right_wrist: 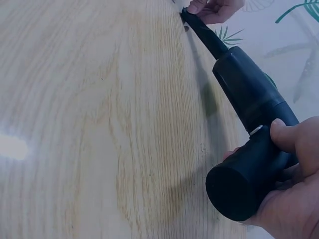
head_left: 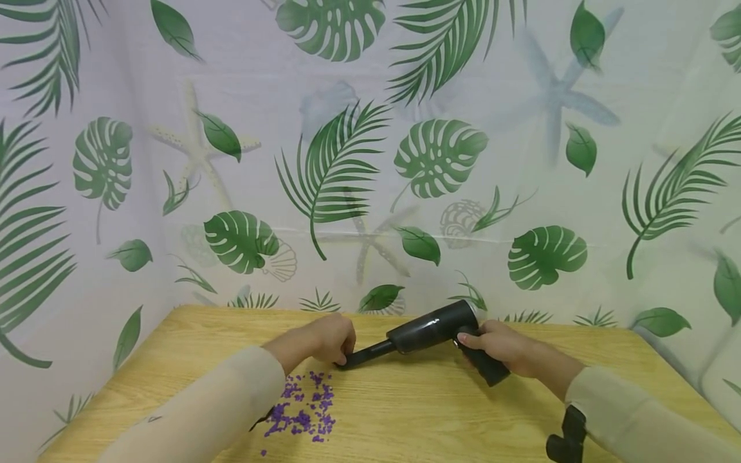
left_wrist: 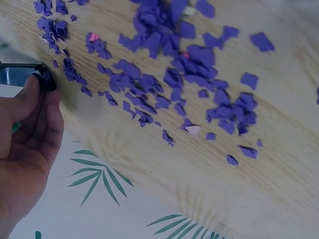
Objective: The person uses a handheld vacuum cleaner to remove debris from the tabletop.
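A black handheld vacuum cleaner [head_left: 431, 329] is held over the table, its narrow nozzle [head_left: 370, 352] pointing left and slightly down. My right hand [head_left: 512, 347] grips the handle, thumb near the metallic button in the right wrist view. At the other end, my left hand [head_left: 334, 339] pinches the nozzle's tip between thumb and fingers; the left wrist view shows this tip [left_wrist: 46, 79] close to the scraps. Small purple paper-like scraps [head_left: 301, 419] lie scattered on the tabletop near the left forearm, with a few pink and pale bits among them.
The wood-grain table [head_left: 440, 424] reaches back to a leaf-patterned sheet [head_left: 370, 161] hanging behind and at the sides. A black device [head_left: 570, 434] is strapped at the right wrist. The left sleeve [head_left: 214, 399] covers part of the table beside the scraps.
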